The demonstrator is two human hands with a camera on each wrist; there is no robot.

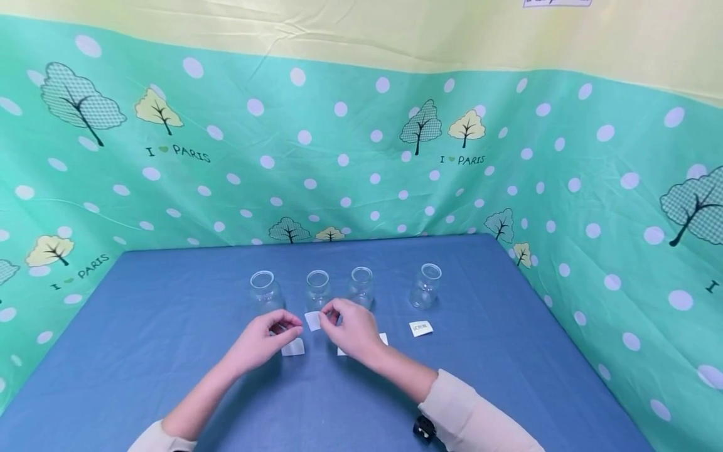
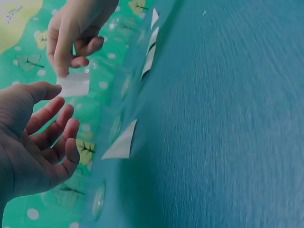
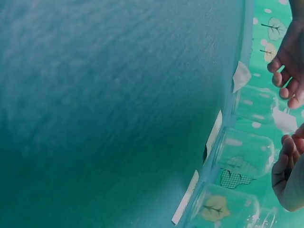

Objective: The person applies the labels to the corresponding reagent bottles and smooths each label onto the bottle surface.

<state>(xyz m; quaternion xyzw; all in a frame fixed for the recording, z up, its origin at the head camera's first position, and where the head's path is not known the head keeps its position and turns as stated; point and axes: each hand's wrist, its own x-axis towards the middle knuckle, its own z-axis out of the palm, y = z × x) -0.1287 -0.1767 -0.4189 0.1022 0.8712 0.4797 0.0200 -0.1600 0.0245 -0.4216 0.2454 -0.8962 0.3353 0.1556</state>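
A small white paper slip [image 1: 312, 321] is pinched at its edge between the thumb and fingers of my right hand [image 1: 354, 329], held up in front of the second glass jar [image 1: 319, 286] from the left. My left hand [image 1: 265, 342] hovers just left of the slip, its fingers loosely bent and holding nothing. In the left wrist view its thumb tip lies close to a corner of the slip [image 2: 75, 84]; whether they touch I cannot tell. Below the left hand, another white slip [image 1: 293, 347] lies on the table. More paper [image 1: 342, 352] shows partly from under the right hand.
Glass jars stand in a row: one at the left [image 1: 265, 295], one [image 1: 361, 289] behind the right hand and one [image 1: 425, 287] farther right. A slip with writing [image 1: 420, 328] lies before the rightmost jar. Blue cloth [image 1: 508, 376] covers the table; a patterned green curtain [image 1: 339, 157] hangs behind.
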